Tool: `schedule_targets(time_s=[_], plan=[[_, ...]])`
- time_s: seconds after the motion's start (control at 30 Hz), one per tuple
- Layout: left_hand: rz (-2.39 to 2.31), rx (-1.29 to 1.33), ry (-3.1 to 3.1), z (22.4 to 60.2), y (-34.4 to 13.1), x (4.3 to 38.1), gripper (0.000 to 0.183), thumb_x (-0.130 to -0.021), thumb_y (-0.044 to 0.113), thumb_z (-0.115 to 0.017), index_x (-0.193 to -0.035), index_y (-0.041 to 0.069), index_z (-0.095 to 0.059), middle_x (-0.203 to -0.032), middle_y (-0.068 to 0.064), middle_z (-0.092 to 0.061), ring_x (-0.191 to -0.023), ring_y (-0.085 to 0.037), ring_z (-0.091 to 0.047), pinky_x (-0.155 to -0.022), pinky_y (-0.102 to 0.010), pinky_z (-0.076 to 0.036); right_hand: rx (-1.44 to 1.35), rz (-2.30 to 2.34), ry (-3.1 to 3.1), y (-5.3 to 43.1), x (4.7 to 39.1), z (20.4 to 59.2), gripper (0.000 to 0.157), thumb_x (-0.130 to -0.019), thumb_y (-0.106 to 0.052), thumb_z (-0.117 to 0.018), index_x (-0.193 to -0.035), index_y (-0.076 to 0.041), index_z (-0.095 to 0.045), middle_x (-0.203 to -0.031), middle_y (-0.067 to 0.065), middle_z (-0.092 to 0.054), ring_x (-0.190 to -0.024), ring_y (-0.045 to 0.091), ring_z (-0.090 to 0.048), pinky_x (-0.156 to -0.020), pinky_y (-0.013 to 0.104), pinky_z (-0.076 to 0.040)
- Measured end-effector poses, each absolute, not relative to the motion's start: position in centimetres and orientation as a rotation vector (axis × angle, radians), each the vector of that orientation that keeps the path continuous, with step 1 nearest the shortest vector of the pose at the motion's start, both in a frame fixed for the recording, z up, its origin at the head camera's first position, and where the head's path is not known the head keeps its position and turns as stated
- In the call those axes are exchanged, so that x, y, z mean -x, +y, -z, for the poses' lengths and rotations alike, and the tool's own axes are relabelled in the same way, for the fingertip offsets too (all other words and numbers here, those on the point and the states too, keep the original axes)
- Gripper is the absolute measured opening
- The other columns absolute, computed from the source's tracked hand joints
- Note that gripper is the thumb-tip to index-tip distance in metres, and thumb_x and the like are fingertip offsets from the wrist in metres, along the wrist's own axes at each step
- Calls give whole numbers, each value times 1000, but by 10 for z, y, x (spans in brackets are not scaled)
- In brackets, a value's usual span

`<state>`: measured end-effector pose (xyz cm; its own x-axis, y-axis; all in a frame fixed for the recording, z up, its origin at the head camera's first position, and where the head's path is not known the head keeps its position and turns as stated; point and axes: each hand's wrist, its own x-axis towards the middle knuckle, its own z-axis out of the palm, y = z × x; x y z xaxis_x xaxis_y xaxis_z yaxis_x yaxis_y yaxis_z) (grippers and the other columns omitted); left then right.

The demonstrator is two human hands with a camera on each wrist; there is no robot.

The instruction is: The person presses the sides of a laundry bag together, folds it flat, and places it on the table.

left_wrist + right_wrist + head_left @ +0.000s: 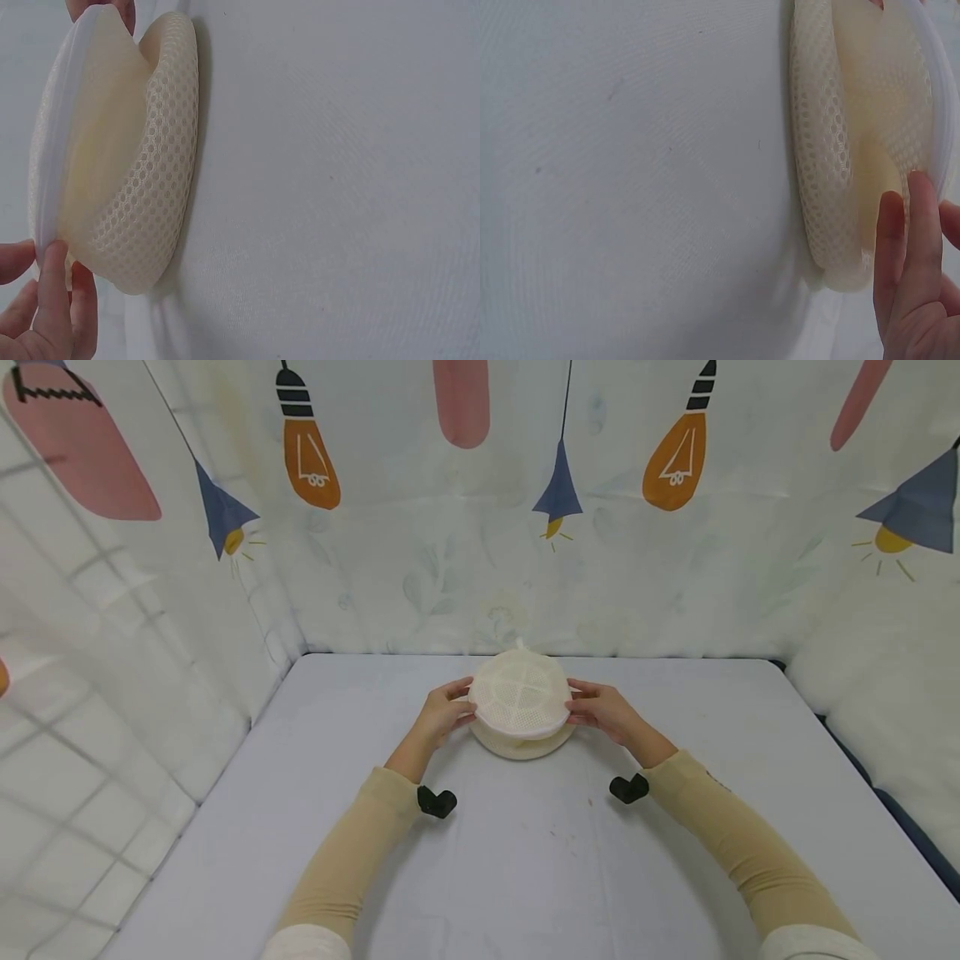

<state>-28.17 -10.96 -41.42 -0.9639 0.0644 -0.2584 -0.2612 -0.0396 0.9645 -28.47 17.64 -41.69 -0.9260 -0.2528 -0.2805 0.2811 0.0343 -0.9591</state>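
Note:
A round cream mesh laundry bag [521, 693], partly squashed, stands on the white table with its white-edged lid uppermost. At its left side my left hand [444, 714] pinches the rim between thumb and fingers. My right hand [606, 708] holds the opposite edge, thumb on top and fingers underneath. The left wrist view shows the coarse honeycomb mesh of the bag's lower wall [161, 157] folded outward beneath the lid rim. In the right wrist view, fingers [922, 247] lie along the bag's side below the white rim [941, 97]. The bag's inside is mostly hidden.
The white-covered table [517, 860] spreads around the bag, with a few small specks on it. A printed curtain [465, 568] hangs right behind the table's far edge. Dark heart-shaped pieces [437, 802] sit by both sleeve cuffs.

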Motion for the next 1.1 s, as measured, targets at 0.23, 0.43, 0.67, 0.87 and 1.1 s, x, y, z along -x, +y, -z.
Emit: schedule_targets(time_s=[0.23, 0.43, 0.67, 0.87, 1.1], plan=[[-2112, 205, 2005, 415, -109, 281, 57, -84, -12, -58, -136, 11, -49, -134, -10, -45, -106, -23, -53, -83, -30, -50, -28, 1957, 1939, 177, 287, 420, 61, -91, 1, -56, -145, -6, -30, -137, 21, -38, -83, 11, -62, -79, 28, -51], [-2108, 209, 2000, 416, -109, 281, 57, -84, -11, -59, -135, 12, -50, -133, -9, -45, -106, -24, -53, -82, -29, -50, -33, 1941, 1947, 179, 288, 421, 60, -90, 1, -56, -145, -6, -31, -137, 21, -39, -81, 10, -63, -77, 26, -52], [-2107, 192, 2010, 418, -109, 281, 58, -84, -12, -58, -136, 10, -48, -133, -11, -45, -107, -24, -53, -83, -30, -50, -56, 1878, 2015, 178, 291, 422, 62, -89, -1, -59, -145, -8, -33, -131, 20, -41, -82, 11, -62, -79, 28, -51], [-2088, 203, 2021, 418, -110, 281, 57, -84, -10, -58, -136, 11, -48, -134, -9, -45, -107, -24, -54, -82, -28, -50, -83, 1833, 2048, 175, 292, 418, 62, -89, -1, -61, -144, -8, -34, -130, 18, -40, -83, 11, -61, -84, 32, -50], [-2081, 218, 2034, 417, -109, 281, 56, -84, -10, -58, -135, 11, -49, -134, -9, -45, -106, -23, -54, -82, -28, -50, -68, 1815, 2074, 175, 293, 420, 62, -88, 0, -61, -144, -7, -35, -125, 18, -42, -82, 12, -61, -82, 32, -50]])
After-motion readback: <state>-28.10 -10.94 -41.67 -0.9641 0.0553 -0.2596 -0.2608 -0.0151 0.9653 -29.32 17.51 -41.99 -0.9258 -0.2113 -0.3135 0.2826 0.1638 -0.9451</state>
